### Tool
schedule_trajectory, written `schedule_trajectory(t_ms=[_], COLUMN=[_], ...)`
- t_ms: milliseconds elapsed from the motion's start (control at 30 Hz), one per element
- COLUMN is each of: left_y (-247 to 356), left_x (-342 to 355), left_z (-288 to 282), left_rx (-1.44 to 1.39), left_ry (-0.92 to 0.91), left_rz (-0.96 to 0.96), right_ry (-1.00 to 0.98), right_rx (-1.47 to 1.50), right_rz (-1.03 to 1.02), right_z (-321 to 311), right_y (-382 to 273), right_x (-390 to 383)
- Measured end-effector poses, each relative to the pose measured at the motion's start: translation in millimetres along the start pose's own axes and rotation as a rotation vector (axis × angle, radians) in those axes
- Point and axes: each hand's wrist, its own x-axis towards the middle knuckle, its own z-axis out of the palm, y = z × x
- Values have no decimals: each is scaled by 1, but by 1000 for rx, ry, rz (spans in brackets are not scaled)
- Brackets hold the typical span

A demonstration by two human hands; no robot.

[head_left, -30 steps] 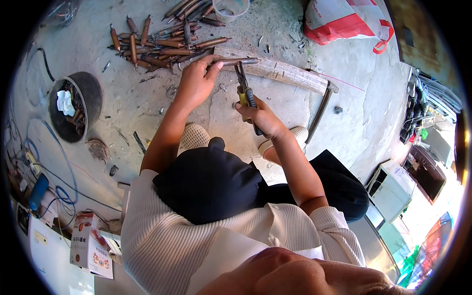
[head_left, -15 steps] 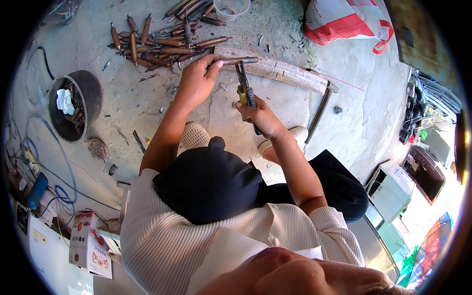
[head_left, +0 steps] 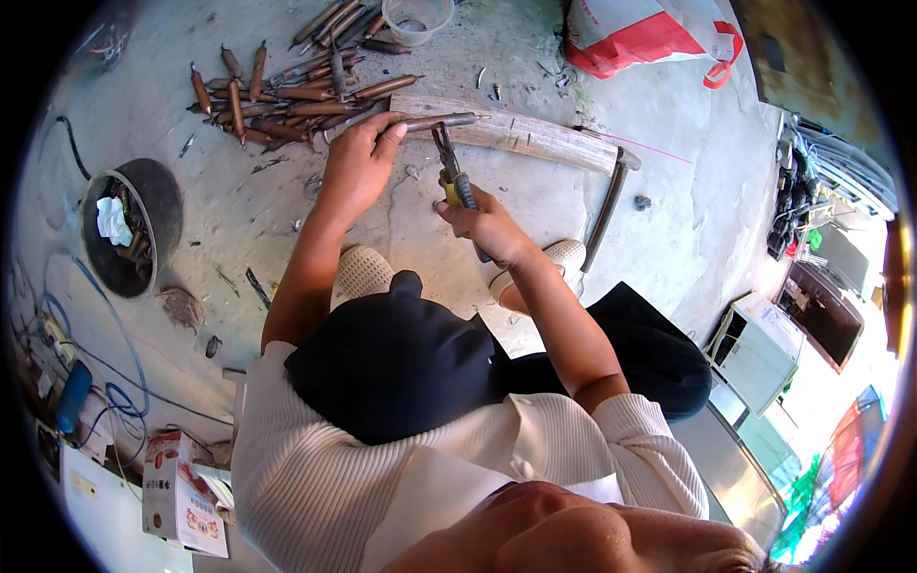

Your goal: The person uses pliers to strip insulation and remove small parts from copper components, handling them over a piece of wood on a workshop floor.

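Between the fingers of my left hand point(head_left: 359, 164) is one end of a brown copper tube point(head_left: 441, 121) with narrowed ends. It lies level above a pale wooden plank point(head_left: 535, 136) on the floor. My right hand point(head_left: 487, 225) is closed around the dark and yellow handles of a pair of pliers point(head_left: 445, 153). The jaws of the pliers are at the underside of the tube, near its middle; whether they grip it I cannot tell. Just beyond my left hand lies a loose pile of similar copper tubes point(head_left: 308, 94).
A black bucket point(head_left: 170, 215) at left holds tubes and a white crumpled cloth point(head_left: 114, 222). By the plank's right end lies a hammer point(head_left: 606, 215). A clear plastic tub point(head_left: 417, 36) and a red-and-white bag point(head_left: 638, 43) stand at the far side. Blue hose point(head_left: 113, 296) trails at left.
The whole view has shifted, so the floor things appear slightly further left. Both hands keep their hold on the copper tube and the pliers, with little other movement.
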Motion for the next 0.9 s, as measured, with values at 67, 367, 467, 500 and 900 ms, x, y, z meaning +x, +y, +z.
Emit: schedule_trajectory(t_ms=[67,367,467,500,900], left_y=[2,5,0,1,3], left_x=[1,4,3,3,3], left_z=[0,0,3,4,0], left_rx=[18,2,16,26,88], left_ry=[-7,-5,-5,-9,-32], left_rz=[6,22,22,22,13], right_ry=[-16,64,16,21,26], right_rx=[-9,114,14,15,21], right_rz=[10,-66,-56,-53,-42], right_z=[-1,8,2,2,0], right_y=[2,6,7,8,2], right_x=[2,1,3,3,2])
